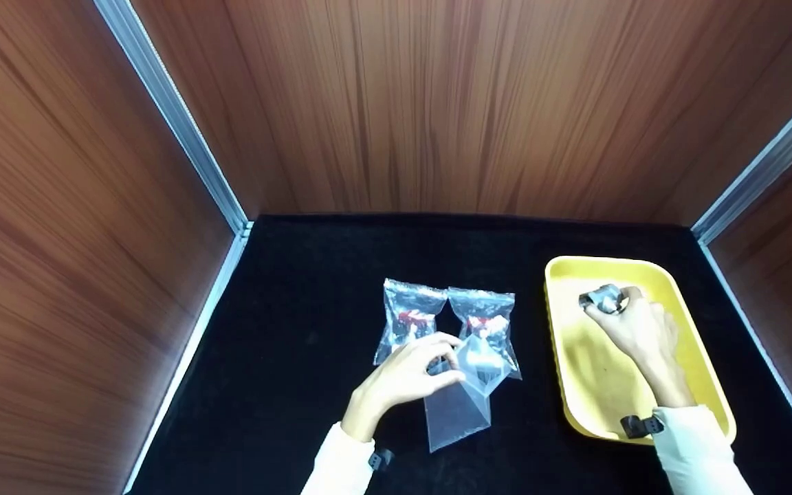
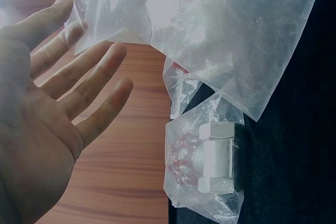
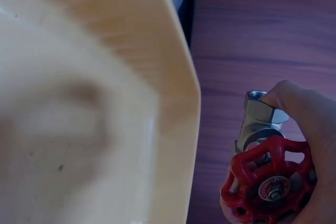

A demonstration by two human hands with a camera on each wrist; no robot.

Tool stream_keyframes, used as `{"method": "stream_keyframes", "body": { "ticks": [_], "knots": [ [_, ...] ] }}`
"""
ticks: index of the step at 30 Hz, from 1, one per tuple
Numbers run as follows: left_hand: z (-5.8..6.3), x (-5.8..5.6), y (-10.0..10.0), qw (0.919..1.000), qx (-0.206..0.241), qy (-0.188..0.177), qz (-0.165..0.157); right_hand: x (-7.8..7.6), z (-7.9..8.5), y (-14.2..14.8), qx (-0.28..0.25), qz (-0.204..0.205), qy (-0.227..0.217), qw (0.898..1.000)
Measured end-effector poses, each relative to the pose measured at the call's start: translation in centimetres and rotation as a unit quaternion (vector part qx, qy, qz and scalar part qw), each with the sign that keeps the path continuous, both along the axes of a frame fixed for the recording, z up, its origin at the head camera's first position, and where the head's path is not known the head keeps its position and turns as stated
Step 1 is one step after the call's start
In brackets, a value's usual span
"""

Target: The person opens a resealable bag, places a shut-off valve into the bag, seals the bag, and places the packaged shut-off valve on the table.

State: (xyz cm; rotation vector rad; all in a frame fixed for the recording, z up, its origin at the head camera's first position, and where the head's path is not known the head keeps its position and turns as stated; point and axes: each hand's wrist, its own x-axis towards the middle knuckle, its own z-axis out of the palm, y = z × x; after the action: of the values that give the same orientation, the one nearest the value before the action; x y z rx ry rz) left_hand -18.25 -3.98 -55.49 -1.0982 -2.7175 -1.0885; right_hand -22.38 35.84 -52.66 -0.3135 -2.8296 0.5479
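A clear zip-lock bag (image 1: 458, 416) hangs from my left hand (image 1: 403, 375), pinched near its zip edge between thumb and index finger. The other left fingers are spread in the left wrist view. My right hand (image 1: 643, 330) grips a metal valve (image 1: 606, 300) above the yellow tray (image 1: 602, 392). In the right wrist view, the valve's red handwheel (image 3: 273, 182) and hexagonal end (image 3: 260, 111) show beside the thumb. Two bagged valves (image 1: 412, 317) with red wheels lie side by side just beyond the left hand; the zip-lock bag partly covers the right one.
A black cloth (image 1: 300, 309) covers the work surface. Wood-grain panels (image 1: 423, 110) with metal corner strips (image 1: 176, 110) enclose it at the back and both sides. The tray's raised rim (image 3: 178, 108) stands between the right hand's area and the bags.
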Motion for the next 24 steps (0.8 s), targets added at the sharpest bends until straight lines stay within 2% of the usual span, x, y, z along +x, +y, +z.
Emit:
{"method": "stream_keyframes", "body": {
  "ticks": [17, 24],
  "knots": [
    [0.1, -0.1, 0.0, 0.9999, -0.01, 0.003, 0.004, 2.1, 2.1, -2.7, -0.009, 0.02, 0.019, 1.0],
    [0.0, -0.1, -0.1, 1.0, 0.002, 0.003, -0.001, 2.9, 2.9, -3.8, -0.018, 0.033, 0.017, 0.999]
  ]
}}
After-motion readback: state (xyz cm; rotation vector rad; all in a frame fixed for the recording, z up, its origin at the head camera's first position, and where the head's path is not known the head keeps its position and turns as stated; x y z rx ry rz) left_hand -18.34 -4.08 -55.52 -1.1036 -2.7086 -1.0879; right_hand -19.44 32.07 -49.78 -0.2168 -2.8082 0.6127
